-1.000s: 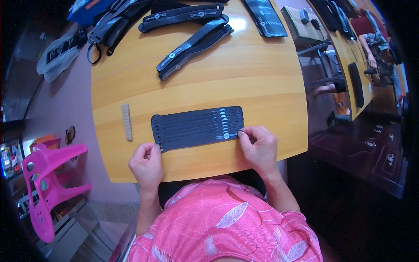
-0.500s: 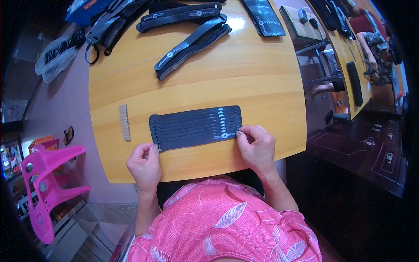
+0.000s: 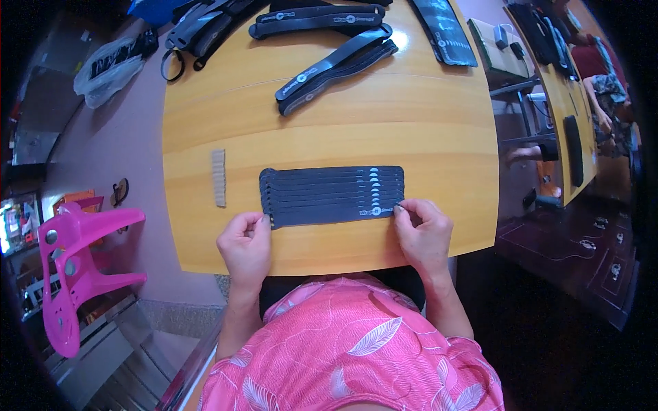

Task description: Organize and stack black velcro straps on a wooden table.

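Note:
Several black straps (image 3: 315, 197) lie overlapped in a neat fan on the wooden table in front of me, with pale printed marks toward their right ends. At the near left corner of the fan, my left hand (image 3: 245, 248) pinches the end of the front strap between thumb and fingers. My right hand (image 3: 425, 235) has the same strap's right end in a similar pinch. Left of the fan lies a short ridged strip of brown cardboard (image 3: 218, 178), touched by neither hand.
Bundled black straps (image 3: 332, 72) lie toward the table's (image 3: 425, 123) far side, with more straps (image 3: 319, 20) behind. Another fanned set (image 3: 445, 41) sits at the far right. A pink stool (image 3: 89, 257) and a plastic bag (image 3: 113, 75) are off to the left. Another person (image 3: 606, 103) is at a second table, right.
The whole view has shifted, so the table and hands appear farther right. Both hands keep their pinch at the ends of the front strap, and the fan looks the same.

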A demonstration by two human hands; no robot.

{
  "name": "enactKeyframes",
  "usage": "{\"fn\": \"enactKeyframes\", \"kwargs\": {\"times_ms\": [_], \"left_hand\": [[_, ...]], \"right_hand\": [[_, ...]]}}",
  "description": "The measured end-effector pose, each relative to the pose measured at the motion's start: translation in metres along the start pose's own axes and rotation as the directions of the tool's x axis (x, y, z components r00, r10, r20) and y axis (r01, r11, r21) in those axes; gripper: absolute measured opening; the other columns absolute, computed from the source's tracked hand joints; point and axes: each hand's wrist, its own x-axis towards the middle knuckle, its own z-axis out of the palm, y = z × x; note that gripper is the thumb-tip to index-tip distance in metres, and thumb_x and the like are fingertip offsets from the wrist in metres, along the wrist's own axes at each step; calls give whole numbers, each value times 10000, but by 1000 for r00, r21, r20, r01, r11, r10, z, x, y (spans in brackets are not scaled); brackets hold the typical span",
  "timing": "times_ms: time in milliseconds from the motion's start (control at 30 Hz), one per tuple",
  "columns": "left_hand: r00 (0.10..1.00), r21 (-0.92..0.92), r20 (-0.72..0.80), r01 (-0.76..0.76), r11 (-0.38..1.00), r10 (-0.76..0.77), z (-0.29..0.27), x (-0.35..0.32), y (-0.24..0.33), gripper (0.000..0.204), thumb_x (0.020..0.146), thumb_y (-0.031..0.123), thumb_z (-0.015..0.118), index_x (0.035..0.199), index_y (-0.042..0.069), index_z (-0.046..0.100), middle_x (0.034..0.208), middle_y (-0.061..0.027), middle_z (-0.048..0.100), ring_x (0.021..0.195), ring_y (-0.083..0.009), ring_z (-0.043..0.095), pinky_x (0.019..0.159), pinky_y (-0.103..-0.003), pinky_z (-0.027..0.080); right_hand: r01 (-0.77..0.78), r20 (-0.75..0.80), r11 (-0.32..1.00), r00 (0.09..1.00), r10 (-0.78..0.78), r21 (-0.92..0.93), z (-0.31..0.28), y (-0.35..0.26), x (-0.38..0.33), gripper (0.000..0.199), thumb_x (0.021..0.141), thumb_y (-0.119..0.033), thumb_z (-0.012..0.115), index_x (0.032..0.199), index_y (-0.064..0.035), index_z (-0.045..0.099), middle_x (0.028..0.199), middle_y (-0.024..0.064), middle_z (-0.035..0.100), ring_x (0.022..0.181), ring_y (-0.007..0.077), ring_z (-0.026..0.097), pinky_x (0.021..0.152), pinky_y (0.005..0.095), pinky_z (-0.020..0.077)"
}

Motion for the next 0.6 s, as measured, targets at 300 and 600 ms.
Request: {"fn": "enactKeyframes", "kwargs": {"times_ms": [300, 600], "left_hand": [[999, 27, -26, -45, 999, 46, 2, -1, -3, 30, 830, -4, 689, 839, -31, 679, 704, 6, 618, 600, -30, 499, 541, -204, 416], [999, 15, -24, -34, 999, 34, 1, -3, 0, 34, 840, -11, 676, 858, -39, 680, 733, 15, 631, 623, -28, 516, 558, -198, 423]], "right_hand": [[6, 5, 1000, 1000, -6, 11, 0, 2, 0, 56, 783, -43, 699, 817, 2, 694, 725, 145, 662, 620, 238, 654, 597, 320, 520], [73, -28, 997, 997, -73, -28, 1, 4, 0, 41, 767, -53, 691, 778, -13, 687, 693, 148, 644, 612, 267, 635, 589, 355, 510]]}}
